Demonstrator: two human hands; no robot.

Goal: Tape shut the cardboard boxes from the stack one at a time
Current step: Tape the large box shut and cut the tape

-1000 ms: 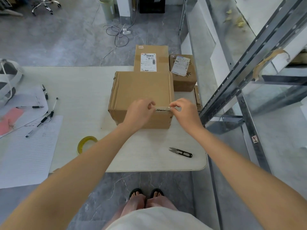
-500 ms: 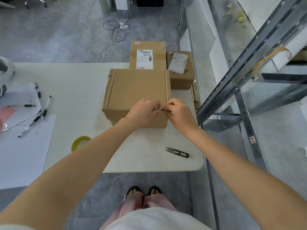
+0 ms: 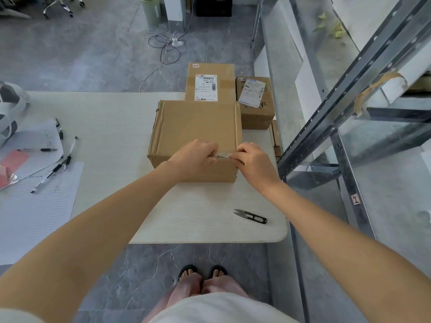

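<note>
Far left of the left hand, cut off by the frame edge: a white headset-like item (image 3: 9,113), identity unclear, and a red sheet (image 3: 12,163) half under grey paper.

Left hand (image 3: 194,157): fingers curled, pinching one end of a thin shiny strip (image 3: 222,156) at the near top edge of the cardboard box (image 3: 196,124). Fingertips hidden under the knuckles. Strip short, spanning the gap between both hands, hard to make out.

Right hand (image 3: 250,159): thumb and forefinger pinching the other end, at the box's near right corner. Box front partly hidden behind both wrists.

Beyond the hands, directly behind the box: a taller labelled box (image 3: 210,73) and, to its right, a smaller labelled box (image 3: 255,113). Print too small to read. Just right of the right hand, a flat cardboard piece (image 3: 275,138), mostly hidden.

Surface: pale table (image 3: 112,117). Well left of the left hand, lined paper (image 3: 39,213) and several pens (image 3: 70,155). Beside the right forearm, black snips (image 3: 250,216), lying flat.

Room: grey marbled floor (image 3: 93,54). Far beyond the hands, a chair base (image 3: 63,5), cut off, and tangled cables (image 3: 168,43). Right of the right hand, grey metal racking (image 3: 349,89).
</note>
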